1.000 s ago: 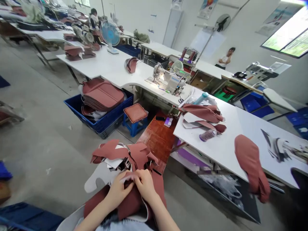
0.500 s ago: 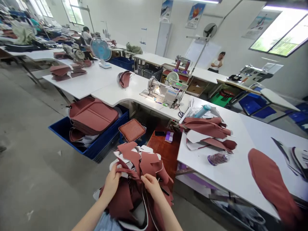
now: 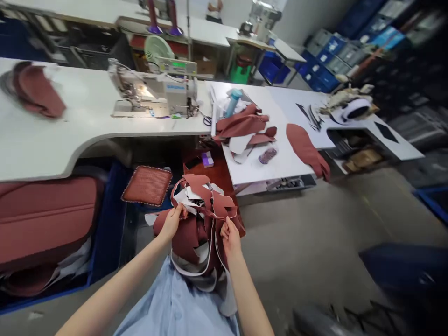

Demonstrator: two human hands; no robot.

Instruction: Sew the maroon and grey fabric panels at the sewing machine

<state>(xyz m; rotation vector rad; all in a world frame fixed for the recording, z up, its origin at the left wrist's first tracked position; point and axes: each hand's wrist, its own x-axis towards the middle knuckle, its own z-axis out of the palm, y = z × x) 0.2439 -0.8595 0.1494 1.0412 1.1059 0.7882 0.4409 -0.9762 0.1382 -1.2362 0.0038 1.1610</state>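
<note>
In front of my body hangs a bundle of reddish-brown fabric pieces (image 3: pixel 187 240) with white backing and pale edging. My left hand (image 3: pixel 174 220) is closed on the bundle's left side, fingers pinching a strip of it. On the right side, my right hand (image 3: pixel 230 234) pinches the same narrow strip, which runs between both hands. Loose ends of the bundle fold over above my hands, and lower pieces droop toward my lap. Just beyond it sits a woven brown stool seat (image 3: pixel 147 185).
A sewing machine (image 3: pixel 168 93) stands on the white table (image 3: pixel 91 112). More fabric pieces (image 3: pixel 245 123), a thread cone (image 3: pixel 268 155), and a blue bottle (image 3: pixel 233 102) lie to its right. At lower left, a blue crate (image 3: pixel 108 224) holds stacked brown panels (image 3: pixel 45 214).
My view has swung right and down, bringing shelves and the table's far right end into sight. Both hands still hold the fabric bundle, moving along with my body.
</note>
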